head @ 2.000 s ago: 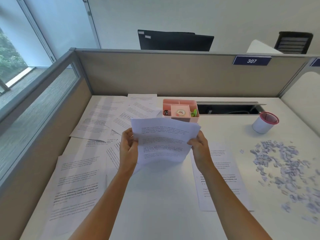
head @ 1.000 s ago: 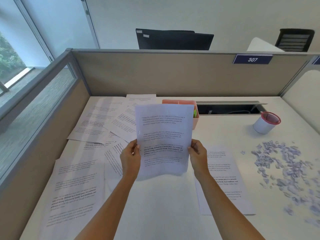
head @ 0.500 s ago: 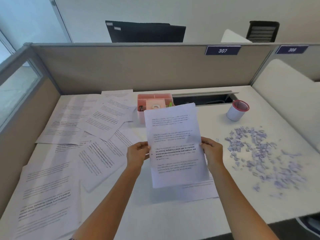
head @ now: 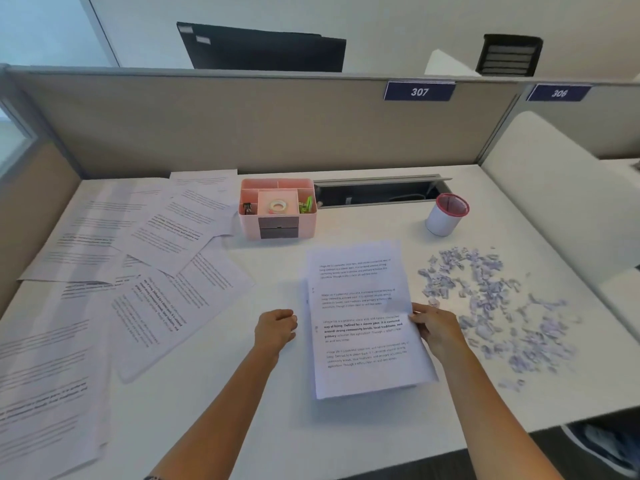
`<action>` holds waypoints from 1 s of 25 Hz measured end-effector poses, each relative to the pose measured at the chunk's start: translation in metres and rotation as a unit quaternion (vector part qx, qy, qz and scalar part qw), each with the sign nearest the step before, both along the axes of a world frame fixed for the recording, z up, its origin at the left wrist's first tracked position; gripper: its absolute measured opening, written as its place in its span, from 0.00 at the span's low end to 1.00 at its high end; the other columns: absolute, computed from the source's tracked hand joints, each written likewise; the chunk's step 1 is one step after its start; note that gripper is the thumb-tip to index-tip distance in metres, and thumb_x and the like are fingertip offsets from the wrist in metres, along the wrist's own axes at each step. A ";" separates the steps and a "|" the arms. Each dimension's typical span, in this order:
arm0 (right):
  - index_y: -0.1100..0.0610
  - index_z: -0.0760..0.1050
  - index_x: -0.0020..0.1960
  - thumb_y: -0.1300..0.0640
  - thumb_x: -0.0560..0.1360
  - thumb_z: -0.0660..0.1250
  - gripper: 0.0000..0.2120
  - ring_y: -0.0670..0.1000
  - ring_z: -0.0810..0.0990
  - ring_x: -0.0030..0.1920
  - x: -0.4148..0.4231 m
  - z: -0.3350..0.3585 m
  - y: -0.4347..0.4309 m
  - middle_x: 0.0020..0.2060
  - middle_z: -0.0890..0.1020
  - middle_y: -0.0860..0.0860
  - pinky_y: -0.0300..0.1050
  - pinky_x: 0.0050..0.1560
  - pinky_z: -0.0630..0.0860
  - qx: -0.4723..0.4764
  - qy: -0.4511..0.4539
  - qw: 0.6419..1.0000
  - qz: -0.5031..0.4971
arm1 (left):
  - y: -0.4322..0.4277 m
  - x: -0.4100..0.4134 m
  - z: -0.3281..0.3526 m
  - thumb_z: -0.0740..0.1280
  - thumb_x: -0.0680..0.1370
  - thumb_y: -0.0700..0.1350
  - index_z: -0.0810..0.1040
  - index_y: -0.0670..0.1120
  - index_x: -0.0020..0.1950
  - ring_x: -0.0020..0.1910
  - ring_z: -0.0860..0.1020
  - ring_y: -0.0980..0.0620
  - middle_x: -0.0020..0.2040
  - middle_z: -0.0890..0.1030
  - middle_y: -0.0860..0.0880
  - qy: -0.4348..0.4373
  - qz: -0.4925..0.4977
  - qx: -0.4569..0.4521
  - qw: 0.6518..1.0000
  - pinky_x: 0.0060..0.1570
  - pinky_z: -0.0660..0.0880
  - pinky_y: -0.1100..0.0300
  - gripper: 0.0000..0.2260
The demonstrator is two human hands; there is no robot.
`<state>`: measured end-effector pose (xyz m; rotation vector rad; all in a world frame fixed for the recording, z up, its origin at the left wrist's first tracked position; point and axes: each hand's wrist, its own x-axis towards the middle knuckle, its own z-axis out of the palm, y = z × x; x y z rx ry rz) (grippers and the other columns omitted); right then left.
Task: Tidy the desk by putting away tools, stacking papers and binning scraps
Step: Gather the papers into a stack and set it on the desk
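A printed sheet (head: pixel 360 306) lies flat on the white desk (head: pixel 249 410), on top of another sheet whose edge shows at its left. My right hand (head: pixel 438 329) pinches the top sheet's right edge, thumb on the paper. My left hand (head: pixel 275 329) is just left of the sheet, off it, fingers loosely curled and holding nothing. Several more printed sheets (head: pixel 173 237) lie scattered and overlapping across the left half of the desk. A heap of small paper scraps (head: pixel 491 299) covers the right side.
A pink desk organizer (head: pixel 277 226) with tape and small tools stands at the back middle. A white cup with a red rim (head: pixel 445 220) stands behind the scraps. An open cable slot (head: pixel 377 194) runs along the beige partition (head: pixel 242 126).
The sheet held up in both hands has come down flat onto the sheet on the desk. My left hand has let go of it; my right hand still holds its edge.
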<state>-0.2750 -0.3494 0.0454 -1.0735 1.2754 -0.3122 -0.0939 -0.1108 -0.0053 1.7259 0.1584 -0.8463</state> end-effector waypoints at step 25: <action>0.74 0.74 0.59 0.69 0.75 0.60 0.15 0.67 0.76 0.60 0.032 -0.041 0.008 0.57 0.78 0.69 0.60 0.61 0.74 -0.241 0.230 0.929 0.165 | -0.031 -0.015 -0.010 0.65 0.76 0.38 0.78 0.41 0.63 0.60 0.77 0.44 0.61 0.79 0.44 -0.047 -0.019 0.111 0.992 0.63 0.74 0.48 0.16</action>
